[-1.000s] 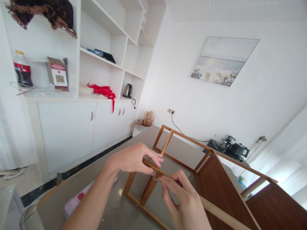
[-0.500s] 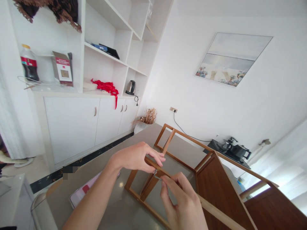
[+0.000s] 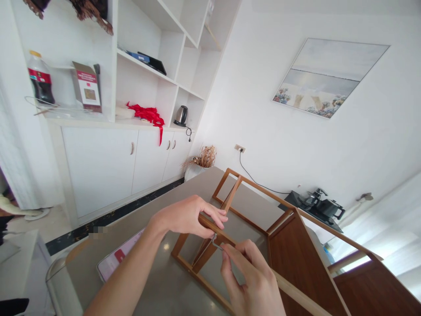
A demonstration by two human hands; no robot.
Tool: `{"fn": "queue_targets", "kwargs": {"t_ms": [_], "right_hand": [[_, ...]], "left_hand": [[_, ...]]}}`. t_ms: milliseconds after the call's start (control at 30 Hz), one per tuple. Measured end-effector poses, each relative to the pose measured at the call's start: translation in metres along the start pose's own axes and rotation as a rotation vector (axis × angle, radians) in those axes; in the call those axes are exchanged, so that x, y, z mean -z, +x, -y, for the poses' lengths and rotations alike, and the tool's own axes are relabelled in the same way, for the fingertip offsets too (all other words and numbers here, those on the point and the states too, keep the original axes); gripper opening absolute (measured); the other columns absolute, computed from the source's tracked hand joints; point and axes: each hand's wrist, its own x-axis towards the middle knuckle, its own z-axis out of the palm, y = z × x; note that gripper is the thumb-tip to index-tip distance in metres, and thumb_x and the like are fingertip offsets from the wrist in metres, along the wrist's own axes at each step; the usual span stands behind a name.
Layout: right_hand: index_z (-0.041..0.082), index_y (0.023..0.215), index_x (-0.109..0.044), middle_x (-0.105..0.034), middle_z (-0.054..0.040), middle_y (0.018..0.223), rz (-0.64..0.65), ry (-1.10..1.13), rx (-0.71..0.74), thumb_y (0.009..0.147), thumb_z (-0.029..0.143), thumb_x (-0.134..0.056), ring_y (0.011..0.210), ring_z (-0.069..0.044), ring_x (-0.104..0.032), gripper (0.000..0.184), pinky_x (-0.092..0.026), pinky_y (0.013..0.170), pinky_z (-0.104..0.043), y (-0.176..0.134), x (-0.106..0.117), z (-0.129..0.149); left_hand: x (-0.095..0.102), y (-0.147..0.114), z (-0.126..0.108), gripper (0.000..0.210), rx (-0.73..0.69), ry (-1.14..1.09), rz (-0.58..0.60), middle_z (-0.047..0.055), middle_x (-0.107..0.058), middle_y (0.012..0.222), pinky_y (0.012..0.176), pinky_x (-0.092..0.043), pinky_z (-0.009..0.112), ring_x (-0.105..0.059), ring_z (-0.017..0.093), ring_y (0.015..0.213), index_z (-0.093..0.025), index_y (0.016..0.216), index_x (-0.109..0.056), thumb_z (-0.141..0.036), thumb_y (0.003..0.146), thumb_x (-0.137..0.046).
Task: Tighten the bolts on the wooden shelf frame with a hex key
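A wooden frame [image 3: 250, 181] with brown panels [image 3: 304, 259] lies on its side across the grey table. My left hand [image 3: 194, 217] is closed around its near rail, fingers over the top and thumb below. Between thumb and forefinger, my right hand [image 3: 251, 274] pinches a small bent metal hex key [image 3: 217, 244]. The key's short end meets the rail right beside my left thumb; the fastener there is too small to make out. A slanted wooden crosspiece [image 3: 205, 256] runs below the rail.
A phone [image 3: 108, 267] with a lit screen lies on the table [image 3: 144, 281], partly behind my left forearm. A dried plant in a white pot [image 3: 194, 172] stands beyond the table. At the right, a black tray [image 3: 297, 202] carries a kettle and a pot.
The hex key has turned slightly, and more of its bend shows. My right hand has shifted a little; my left hand keeps its place on the rail. The view has tilted slightly.
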Motion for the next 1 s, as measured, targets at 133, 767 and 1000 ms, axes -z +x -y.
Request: {"fn": "queue_targets", "kwargs": {"t_ms": [133, 767, 1000], "right_hand": [[0.021, 0.1, -0.07, -0.054, -0.001, 0.077, -0.012, -0.013, 0.013, 0.097, 0.017, -0.052, 0.068, -0.011, -0.058, 0.019, -0.04, 0.05, -0.018, 0.001, 0.0, 0.0], [0.023, 0.107, -0.073, -0.055, 0.0, 0.077, -0.08, -0.041, -0.03, 0.096, 0.016, -0.056, 0.068, -0.011, -0.058, 0.022, -0.048, 0.066, -0.022, -0.004, -0.004, 0.01], [0.022, 0.108, -0.074, -0.057, -0.0016, 0.078, -0.074, -0.057, -0.058, 0.096, 0.019, -0.056, 0.068, -0.011, -0.06, 0.022, -0.049, 0.064, -0.022, -0.004, -0.003, 0.014]], "left_hand": [[0.001, 0.0, 0.0, 0.034, -0.001, -0.018, 0.015, 0.0, -0.072, 0.13, 0.114, -0.046, 0.031, -0.057, 0.022, 0.137, -0.028, 0.106, -0.08, -0.02, 0.074, -0.08], [0.001, 0.001, -0.003, 0.033, 0.007, 0.008, 0.009, -0.001, -0.072, 0.129, 0.113, -0.045, 0.028, -0.057, 0.02, 0.136, -0.03, 0.105, -0.081, -0.018, 0.074, -0.079], [0.001, 0.001, -0.004, 0.032, 0.011, 0.018, 0.007, -0.001, -0.072, 0.13, 0.114, -0.044, 0.03, -0.057, 0.021, 0.137, -0.03, 0.104, -0.081, -0.019, 0.075, -0.079]]}}
